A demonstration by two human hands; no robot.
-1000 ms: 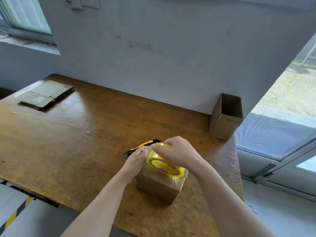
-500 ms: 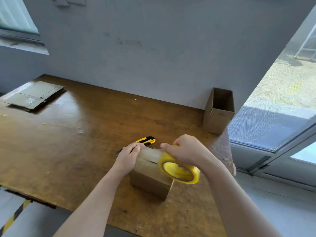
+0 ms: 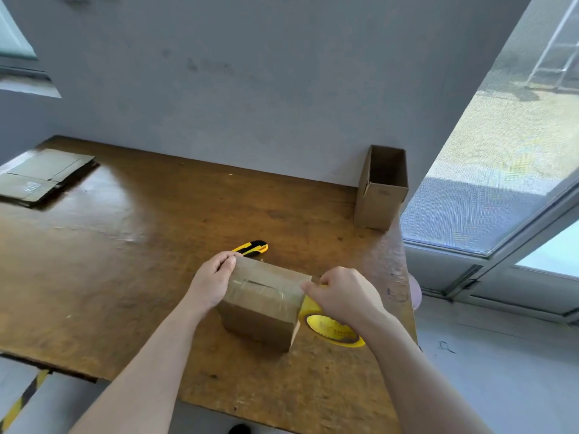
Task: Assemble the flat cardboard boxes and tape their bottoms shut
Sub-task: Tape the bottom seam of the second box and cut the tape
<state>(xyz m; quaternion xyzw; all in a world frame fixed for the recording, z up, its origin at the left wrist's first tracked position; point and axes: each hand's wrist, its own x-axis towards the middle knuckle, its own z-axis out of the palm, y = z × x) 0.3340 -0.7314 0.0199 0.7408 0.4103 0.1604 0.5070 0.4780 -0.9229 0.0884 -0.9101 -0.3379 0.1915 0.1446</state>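
Right hand (image 3: 344, 296) grips yellow tape roll (image 3: 332, 331), lower centre-right, beside box (image 3: 261, 303); left hand (image 3: 212, 283) curled over box's left top edge. Utility knife (image 3: 251, 248) just behind.

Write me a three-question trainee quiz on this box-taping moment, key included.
1. Multiple choice: which hand holds the yellow tape roll? A) left B) right C) neither
2. True or false: the utility knife lies on top of the box being taped.
3. Fill in: the flattened boxes lie at the table's far ___ corner.

Key
1. B. The right hand holds it at the box's right edge, and the left hand holds the box's left edge.
2. False. It lies on the table just beyond the box.
3. left
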